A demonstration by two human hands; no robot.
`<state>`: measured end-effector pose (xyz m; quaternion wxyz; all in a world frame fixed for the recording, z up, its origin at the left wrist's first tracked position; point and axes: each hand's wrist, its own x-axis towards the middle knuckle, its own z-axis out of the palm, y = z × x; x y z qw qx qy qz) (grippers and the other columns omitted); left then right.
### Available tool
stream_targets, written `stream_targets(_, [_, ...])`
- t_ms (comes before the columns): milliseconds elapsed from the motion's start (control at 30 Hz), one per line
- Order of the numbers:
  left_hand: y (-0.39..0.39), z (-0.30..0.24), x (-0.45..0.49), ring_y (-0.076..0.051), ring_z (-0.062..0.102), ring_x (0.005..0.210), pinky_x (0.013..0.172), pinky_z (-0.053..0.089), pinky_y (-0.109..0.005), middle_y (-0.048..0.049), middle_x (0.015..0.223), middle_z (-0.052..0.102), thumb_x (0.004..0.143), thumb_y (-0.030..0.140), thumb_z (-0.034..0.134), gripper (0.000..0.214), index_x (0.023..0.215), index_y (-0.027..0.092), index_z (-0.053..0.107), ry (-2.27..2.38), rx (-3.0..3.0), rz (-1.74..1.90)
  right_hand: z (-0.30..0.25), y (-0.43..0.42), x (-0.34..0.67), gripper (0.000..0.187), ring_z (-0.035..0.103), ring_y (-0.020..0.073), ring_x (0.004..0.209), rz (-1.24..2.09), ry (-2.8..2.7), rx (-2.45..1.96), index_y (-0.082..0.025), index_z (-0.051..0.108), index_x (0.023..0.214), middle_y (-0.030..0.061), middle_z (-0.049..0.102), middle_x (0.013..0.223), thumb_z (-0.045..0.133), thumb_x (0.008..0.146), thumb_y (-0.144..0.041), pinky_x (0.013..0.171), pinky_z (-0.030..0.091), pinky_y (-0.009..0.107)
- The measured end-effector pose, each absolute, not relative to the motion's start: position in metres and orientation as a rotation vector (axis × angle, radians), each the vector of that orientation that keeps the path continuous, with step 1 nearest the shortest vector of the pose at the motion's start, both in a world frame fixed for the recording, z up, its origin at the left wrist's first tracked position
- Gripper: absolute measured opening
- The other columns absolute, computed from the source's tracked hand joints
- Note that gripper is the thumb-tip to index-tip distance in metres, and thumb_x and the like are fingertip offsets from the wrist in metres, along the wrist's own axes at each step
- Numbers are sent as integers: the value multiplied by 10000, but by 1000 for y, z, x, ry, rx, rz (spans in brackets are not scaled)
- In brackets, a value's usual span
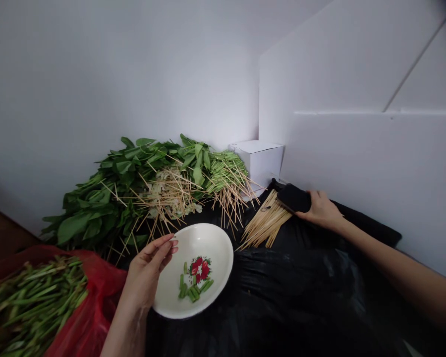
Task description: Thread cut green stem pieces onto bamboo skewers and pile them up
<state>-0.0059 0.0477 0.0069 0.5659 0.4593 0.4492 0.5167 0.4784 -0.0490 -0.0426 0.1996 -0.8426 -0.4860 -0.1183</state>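
Observation:
My left hand (150, 267) is over the left rim of a white bowl (217, 248), thumb and fingertips pinched together. Whatever may be between them is too small to make out. Several short cut green stem pieces (194, 292) lie in the bowl, beside a red flower print on its bottom. Off to the right, my right hand (321, 210) has its fingers closed around the end of a flat black object (294, 198) that looks like a phone. Just left of that object, a bundle of bare bamboo skewers (265, 223) rests on black plastic.
Leafy greens (92, 208) and skewered vegetables (171, 191) are heaped against the back wall. Skewered green stems (226, 171) lie by a white box (262, 161). At the front left sits a red plastic bag (102, 287) of green stems (40, 297). Black plastic sheeting (282, 297) covers the surface.

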Motion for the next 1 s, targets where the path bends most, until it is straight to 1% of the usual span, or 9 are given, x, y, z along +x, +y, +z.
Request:
stream_targets(133, [46,6,-6,-122,670,747,727,537,-189,-40,833,763,568,369,875,433,942,184,756,1057,1110,1211,-30,-66,457,807,577,349,956,-478,-1408,-2275,-152,365,1351,188,489,1185,603,707,-576,790,470,449])
stream_targets(267, [45,6,-4,-123,668,747,723,533,-189,-38,827,763,561,366,878,437,941,185,758,1053,1119,1191,-24,-73,442,784,548,374,992,-548,-1424,-2214,-147,326,1389,208,470,1224,583,743,-509,848,432,481])
stream_targets(367, [44,7,-2,-133,667,744,713,537,-203,-49,832,762,553,377,879,454,942,175,759,1065,1130,1182,-25,-70,436,785,531,383,1019,-546,-1435,-2162,-151,315,1406,211,472,1233,574,751,-498,888,409,504])
stream_targets(467, [45,6,-2,-138,667,752,721,539,-212,-51,832,761,556,385,876,452,938,173,760,1065,1139,1188,-26,-66,432,793,512,386,1061,-551,-1454,-2121,-144,313,1409,210,474,1236,577,750,-498,915,397,504])
stream_targets(667, [44,6,-2,-131,663,757,735,537,-209,-41,824,758,553,375,880,447,937,179,760,1051,1121,1190,-35,-62,433,808,561,337,974,-385,-1534,-2150,-137,400,1358,186,488,1186,618,688,-534,855,452,449])
stream_targets(800, [44,7,-2,-139,662,740,722,541,-224,-48,817,754,543,382,882,459,931,168,759,1052,1129,1200,-51,-60,439,785,547,344,1022,-332,-1608,-2165,-142,446,1328,171,514,1157,641,667,-517,880,451,448])
stream_targets(900, [44,7,-2,-152,668,742,708,544,-235,-56,826,755,543,390,877,462,930,166,759,1061,1149,1199,-64,-57,445,780,543,345,1035,-268,-1598,-2185,-170,464,1318,163,520,1165,661,651,-524,880,449,450])
stream_targets(1000, [45,6,-2,-145,670,751,715,539,-223,-53,834,759,555,386,873,444,930,176,760,1067,1151,1193,-71,-54,450,767,532,345,1072,-138,-1577,-2238,-201,482,1302,153,519,1181,671,651,-559,880,447,445])
